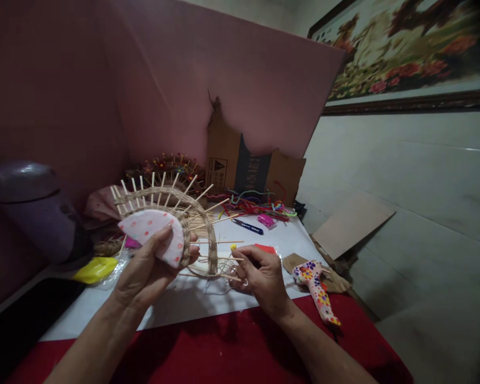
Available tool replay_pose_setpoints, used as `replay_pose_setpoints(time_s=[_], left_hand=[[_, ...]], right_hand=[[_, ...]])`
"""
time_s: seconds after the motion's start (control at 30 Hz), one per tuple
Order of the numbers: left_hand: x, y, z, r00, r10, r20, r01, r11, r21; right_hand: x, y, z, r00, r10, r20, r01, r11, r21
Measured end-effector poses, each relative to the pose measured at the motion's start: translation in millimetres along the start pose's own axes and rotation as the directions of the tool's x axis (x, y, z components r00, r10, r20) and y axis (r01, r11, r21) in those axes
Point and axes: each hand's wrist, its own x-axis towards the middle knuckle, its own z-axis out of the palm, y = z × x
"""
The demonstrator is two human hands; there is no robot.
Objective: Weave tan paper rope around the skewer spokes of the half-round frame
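My left hand (pixel 154 264) grips a half-round woven craft piece (pixel 213 234), thumb on its padded fabric front (pixel 154 226), which is white with pinkish-red spots. Thin wooden sticks (pixel 192 184) fan out from the piece through a curved band of twine. My right hand (pixel 264 274) is closed in a pinch at the piece's right side, beside the stick ends. A small yellow ball (pixel 233 247) shows at its fingertips. Whether those fingers also touch a stick, I cannot tell.
Navy-handled snips (pixel 248 226), a magenta packet (pixel 267 221) and colourful pipe cleaners (pixel 256 201) lie behind. A yellow packet (pixel 96 269) sits left, a floral fabric figure (pixel 316 288) right. Cut cardboard (pixel 224 144) stands at the back, near another stick-fringed piece (pixel 172 165).
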Motion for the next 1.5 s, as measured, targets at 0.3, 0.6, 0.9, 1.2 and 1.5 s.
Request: replay_pose_setpoints(time_s=[0.3, 0.6, 0.9, 1.2, 1.5], left_hand=[[2, -4, -0.7, 0.999, -0.019, -0.026, 0.019, 0.999, 0.028], [2, -1, -1.9, 0.996, 0.025, -0.081, -0.017, 0.995, 0.098], [-1, -3, -5.8, 0.996, 0.078, 0.046, -0.088, 0.961, 0.263], [-5, -14, -4.2, 0.984, -0.16, 0.079, 0.127, 0.939, 0.319], [1, -12, -6.0, 0.977, -0.214, -0.015, 0.209, 0.937, 0.28]], right_hand=[[3, -1, -7, 0.943, -0.32, -0.087, 0.278, 0.907, -0.317], [4, 1, -14, 0.782, -0.621, 0.059, 0.532, 0.616, -0.581], [2, -6, -15, 0.734, -0.669, 0.114, 0.588, 0.542, -0.6], [3, -6, -15, 0.814, -0.546, 0.2, 0.561, 0.648, -0.514], [8, -8, -15, 0.913, -0.404, 0.057, 0.405, 0.879, -0.251]])
